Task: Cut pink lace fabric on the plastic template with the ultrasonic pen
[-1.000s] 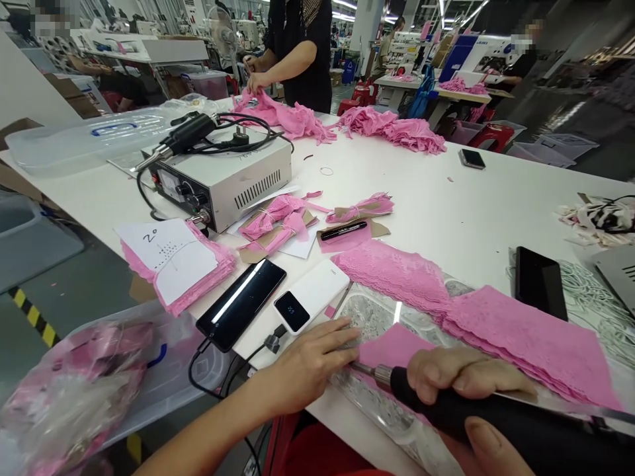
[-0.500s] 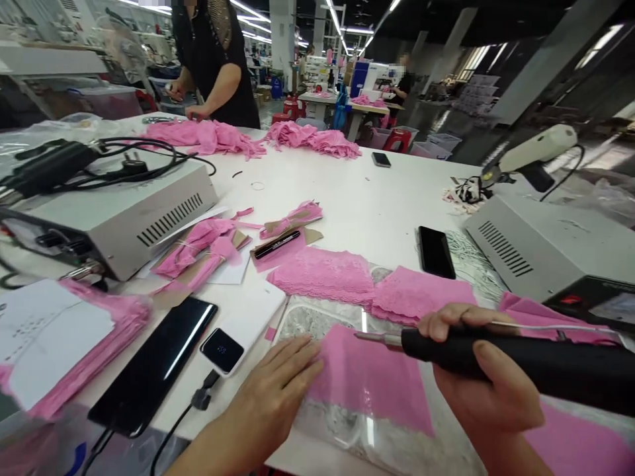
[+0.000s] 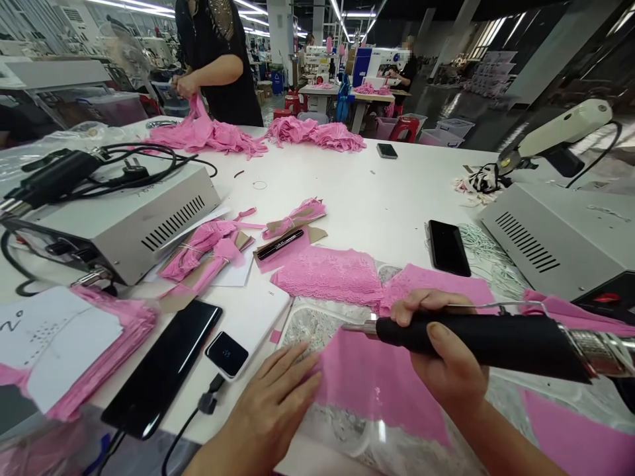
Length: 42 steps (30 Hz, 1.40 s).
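Note:
My right hand (image 3: 446, 357) is wrapped round a black handheld tool (image 3: 486, 340), whose thin metal tip points left over the top corner of a pink fabric piece (image 3: 377, 383). That piece lies flat on a clear plastic-covered pad (image 3: 342, 430). My left hand (image 3: 278, 396) rests palm down with fingers spread, fingertips at the left edge of the piece. Just behind sit a stack of pink lace pieces (image 3: 330, 274) and another pink stack (image 3: 436, 287), partly hidden by my right hand. Another pink piece (image 3: 580, 436) lies at the lower right.
Grey machine boxes stand left (image 3: 119, 225) and right (image 3: 565, 238). A large phone (image 3: 163, 370), a small display (image 3: 227, 354) and cables lie by my left arm. A black phone (image 3: 449, 248) is at the right. Across the table a person (image 3: 218, 66) handles pink fabric (image 3: 208, 135).
My right hand and the tool have shifted left, with the tip now near the piece's top corner. The person across has lifted some pink fabric. The view has shifted slightly.

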Available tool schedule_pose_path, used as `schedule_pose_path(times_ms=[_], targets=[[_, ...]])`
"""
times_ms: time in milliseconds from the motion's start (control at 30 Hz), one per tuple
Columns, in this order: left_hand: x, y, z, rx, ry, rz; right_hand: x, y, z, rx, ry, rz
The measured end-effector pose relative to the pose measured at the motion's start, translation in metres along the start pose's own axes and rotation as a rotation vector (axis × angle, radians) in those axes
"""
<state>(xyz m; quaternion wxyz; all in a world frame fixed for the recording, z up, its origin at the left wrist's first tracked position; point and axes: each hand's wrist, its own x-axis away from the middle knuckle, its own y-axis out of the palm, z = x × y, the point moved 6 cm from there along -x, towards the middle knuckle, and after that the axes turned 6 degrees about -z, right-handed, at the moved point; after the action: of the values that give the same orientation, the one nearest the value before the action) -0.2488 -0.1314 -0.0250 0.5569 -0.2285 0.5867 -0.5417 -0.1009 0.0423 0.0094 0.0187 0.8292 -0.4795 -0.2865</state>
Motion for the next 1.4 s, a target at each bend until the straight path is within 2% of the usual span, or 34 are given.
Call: schedule_pose_path(times_ms=[667, 867, 1033, 1200, 1400], targets=[[0.009, 0.003, -0.001, 0.079, -0.012, -0.004, -0.001, -0.002, -0.001, 0.097, -0.019, -0.016], [0.013, -0.002, 0.002, 0.055, -0.014, -0.025, 0.000, 0.001, -0.004, 0.038, 0.005, -0.029], [0.023, -0.013, 0.007, 0.057, -0.047, 0.005, 0.010, 0.021, -0.011, 0.007, 0.076, -0.118], [0.028, -0.012, 0.010, 0.062, -0.066, -0.001, 0.023, 0.044, -0.013, 0.004, 0.105, -0.210], [0.028, -0.012, 0.010, 0.061, -0.062, 0.020, 0.030, 0.053, -0.012, 0.023, 0.143, -0.290]])
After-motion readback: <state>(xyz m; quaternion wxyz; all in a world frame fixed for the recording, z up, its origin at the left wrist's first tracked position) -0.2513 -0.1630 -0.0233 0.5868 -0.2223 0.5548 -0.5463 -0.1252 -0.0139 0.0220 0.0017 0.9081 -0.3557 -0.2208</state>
